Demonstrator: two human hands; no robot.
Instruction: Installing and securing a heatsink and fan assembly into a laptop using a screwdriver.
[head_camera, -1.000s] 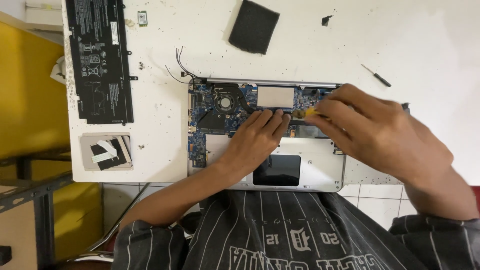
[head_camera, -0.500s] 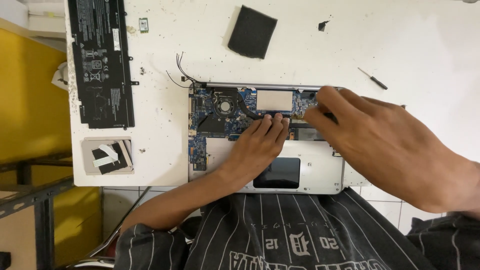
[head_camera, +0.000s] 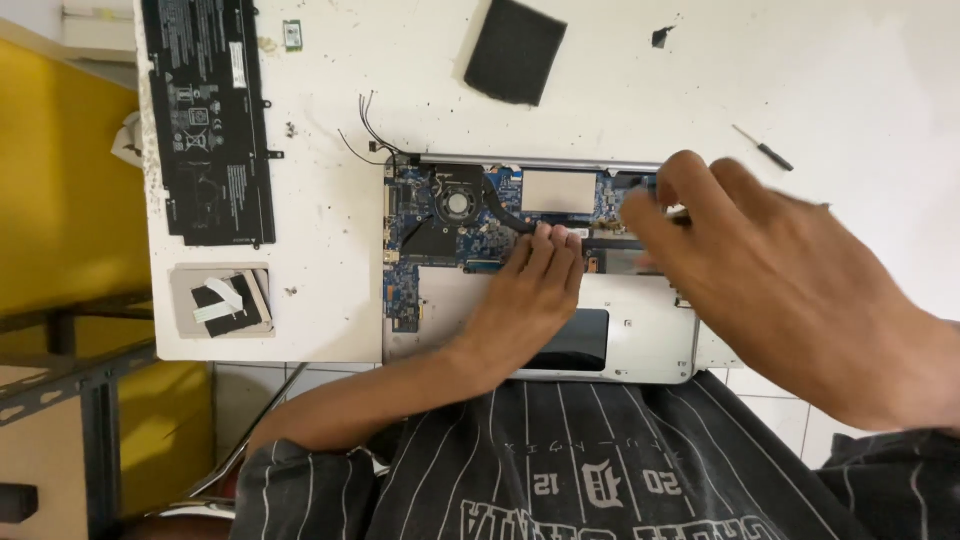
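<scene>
Opened laptop (head_camera: 540, 270), silver shell lying flat at the tabletop's (head_camera: 850, 90) near edge, holds a blue circuit board (head_camera: 440, 225) with round fan. Left hand (head_camera: 535, 290) flat, fingers together, pressing on the board's lower edge. Right hand (head_camera: 760, 260) blurred over the right end (grip cannot be told). Farther out: black battery (head_camera: 208, 120), dark foam pad (head_camera: 515, 50), small screwdriver (head_camera: 762, 148). White tabletop, speckled; yellow wall left.

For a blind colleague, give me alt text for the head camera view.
Two bare hands work inside an opened laptop on a white table: left hand rests on the blue circuit board, right hand reaches in, blurred. Black battery lies left.
</scene>
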